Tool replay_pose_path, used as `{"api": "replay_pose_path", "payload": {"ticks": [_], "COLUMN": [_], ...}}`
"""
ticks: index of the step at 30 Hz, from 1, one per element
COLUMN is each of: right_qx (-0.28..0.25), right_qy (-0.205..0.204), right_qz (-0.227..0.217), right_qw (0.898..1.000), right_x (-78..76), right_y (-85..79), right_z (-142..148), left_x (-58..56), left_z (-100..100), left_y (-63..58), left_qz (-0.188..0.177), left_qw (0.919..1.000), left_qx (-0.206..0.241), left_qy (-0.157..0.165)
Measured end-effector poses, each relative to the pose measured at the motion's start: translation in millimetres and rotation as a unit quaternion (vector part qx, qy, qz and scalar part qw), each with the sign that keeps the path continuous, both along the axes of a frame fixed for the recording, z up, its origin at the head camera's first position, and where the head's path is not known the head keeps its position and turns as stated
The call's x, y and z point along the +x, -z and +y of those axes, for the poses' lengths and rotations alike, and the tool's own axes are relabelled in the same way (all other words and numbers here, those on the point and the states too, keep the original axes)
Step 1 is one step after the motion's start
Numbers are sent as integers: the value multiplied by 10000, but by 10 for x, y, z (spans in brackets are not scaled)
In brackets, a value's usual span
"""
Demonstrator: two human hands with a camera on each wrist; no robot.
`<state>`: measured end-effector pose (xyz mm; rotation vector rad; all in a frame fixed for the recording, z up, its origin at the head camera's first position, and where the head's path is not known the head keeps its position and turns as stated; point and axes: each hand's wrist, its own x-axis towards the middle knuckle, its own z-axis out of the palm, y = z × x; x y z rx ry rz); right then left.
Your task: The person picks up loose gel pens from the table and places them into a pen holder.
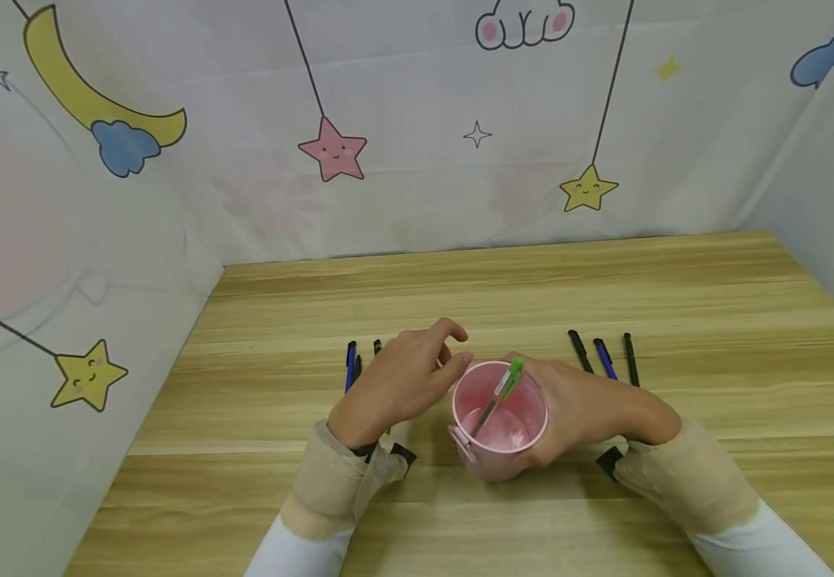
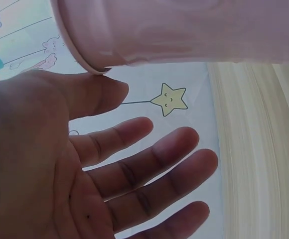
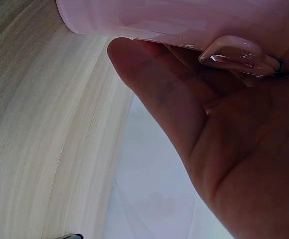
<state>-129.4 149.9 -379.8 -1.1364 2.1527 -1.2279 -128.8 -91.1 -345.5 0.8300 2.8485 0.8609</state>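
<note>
A pink bucket-like cup (image 1: 501, 463) stands mouth up at the middle of the table, with a small lug on its side. My right hand (image 1: 575, 405) grips it from the right; in the right wrist view, the palm and fingers (image 3: 157, 99) of that hand lie along the wall. One pen with a green clip (image 1: 510, 381) leans inside the cup, its top above the rim. Left of the cup is my left hand (image 1: 409, 373), holding nothing. Its fingers (image 2: 159, 149) are loosely spread in the left wrist view, and the thumb is at the cup's rim.
Several blue and black pens, among them a blue pen (image 1: 349, 367), lie left of the cup, partly hidden by my left hand. On the right lie a black pen (image 1: 580, 351), a blue pen (image 1: 605, 358) and another black pen (image 1: 630, 358). A patterned curtain (image 1: 417, 208) borders the wooden table (image 1: 748, 320).
</note>
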Motion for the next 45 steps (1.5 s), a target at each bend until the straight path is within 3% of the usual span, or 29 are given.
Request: {"api": "replay_pose_path", "payload": {"ticks": [7, 23, 30, 45], "right_qx": [23, -109, -132, -192], "right_qy": [-1, -59, -81, -136], "right_qz": [-13, 14, -83, -56], "right_qw": [10000, 9999, 9998, 9997], "right_x": [1, 3, 2, 15], "right_y": [-15, -24, -22, -68], "right_z": [-1, -3, -3, -16], "left_x": [-7, -18, -24, -35], "left_z": [0, -15, -44, -54], "left_y": [15, 62, 79, 93], "left_qz": [96, 492, 884, 807], "left_qw": [9999, 9956, 9879, 9859], "left_qx": [-69, -706, -1096, -1227], "left_qy": [-76, -370, -647, -805]}}
